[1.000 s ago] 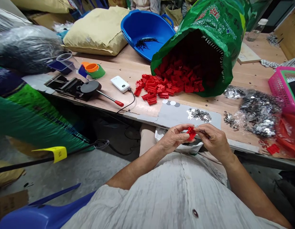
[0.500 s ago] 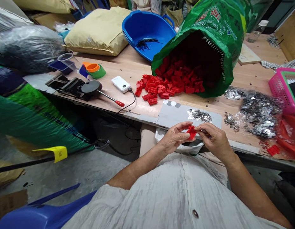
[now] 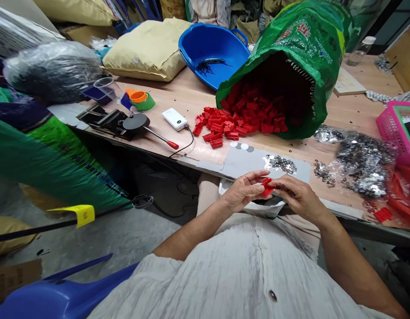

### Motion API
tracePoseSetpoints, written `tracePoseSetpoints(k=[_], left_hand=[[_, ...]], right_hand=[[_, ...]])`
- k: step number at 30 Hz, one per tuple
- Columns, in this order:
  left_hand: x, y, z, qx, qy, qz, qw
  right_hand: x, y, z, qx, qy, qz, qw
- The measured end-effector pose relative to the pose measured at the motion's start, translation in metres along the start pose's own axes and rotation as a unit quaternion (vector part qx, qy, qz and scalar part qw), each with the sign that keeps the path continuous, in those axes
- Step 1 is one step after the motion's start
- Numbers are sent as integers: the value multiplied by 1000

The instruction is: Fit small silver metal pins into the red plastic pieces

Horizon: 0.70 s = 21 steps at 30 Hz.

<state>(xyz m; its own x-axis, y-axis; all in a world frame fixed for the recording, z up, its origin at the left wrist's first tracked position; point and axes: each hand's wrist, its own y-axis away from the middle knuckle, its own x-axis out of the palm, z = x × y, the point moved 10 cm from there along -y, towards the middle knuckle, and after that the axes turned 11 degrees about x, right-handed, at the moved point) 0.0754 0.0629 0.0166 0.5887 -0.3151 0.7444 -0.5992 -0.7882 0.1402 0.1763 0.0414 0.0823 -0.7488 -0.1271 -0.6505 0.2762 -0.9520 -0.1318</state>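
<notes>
Both my hands meet just below the table's front edge, over my lap. My left hand pinches a small red plastic piece between thumb and fingers. My right hand is closed on the same piece from the right; whether its fingertips also hold a small metal part is hidden. On the table lies a pile of the same red pieces, spilling from a tipped green sack. A small heap of shiny metal bits rests on a grey sheet right in front of my hands.
A white power bank with a cable, a black hand tool with a red-tipped lever, a blue basin, a tan sack, a bag of metal parts and a pink basket stand on the table.
My hands have stayed together on the red piece with only slight finger movement. The view has shifted a little.
</notes>
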Motion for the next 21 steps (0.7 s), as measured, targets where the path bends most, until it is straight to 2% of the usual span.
tracePoseSetpoints(k=[5, 14, 21], left_hand=[[1, 1, 2, -17, -19, 12, 1000], [-2, 1, 4, -20, -41, 6, 999], [-5, -1, 3, -4, -4, -9, 1000]], right_hand=[[-1, -2, 2, -3, 4, 19, 1000], [-11, -1, 2, -16, -8, -24, 1000], [-13, -3, -1, 28, -25, -41, 998]])
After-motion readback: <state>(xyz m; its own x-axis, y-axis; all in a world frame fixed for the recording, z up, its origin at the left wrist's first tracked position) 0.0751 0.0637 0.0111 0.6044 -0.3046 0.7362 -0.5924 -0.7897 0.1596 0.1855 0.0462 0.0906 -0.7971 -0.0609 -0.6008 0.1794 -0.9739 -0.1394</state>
